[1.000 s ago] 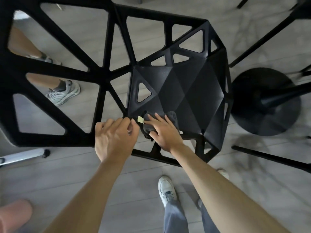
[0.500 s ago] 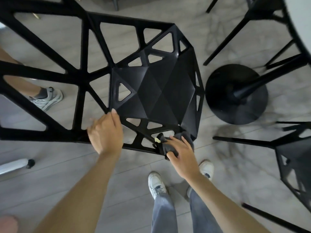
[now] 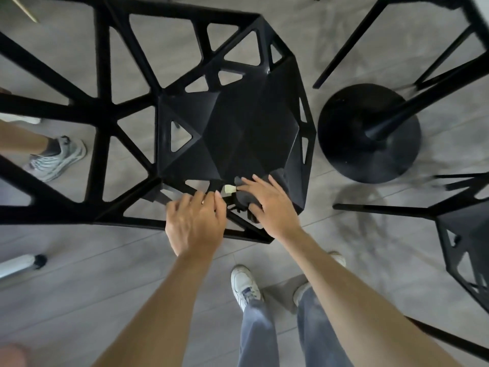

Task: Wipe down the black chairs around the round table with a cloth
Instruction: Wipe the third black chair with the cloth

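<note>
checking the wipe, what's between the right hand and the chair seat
In the head view, a dark grey cloth lies bunched under the right hand, pressed against the near edge of the black chair. Its pale tag sticks out towards the left hand.

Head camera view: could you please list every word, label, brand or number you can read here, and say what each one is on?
No text can be read.
The pale tag on the dark cloth under the right hand: too small to tell if printed.
The black chair and the white shoe: no marking readable.
</note>
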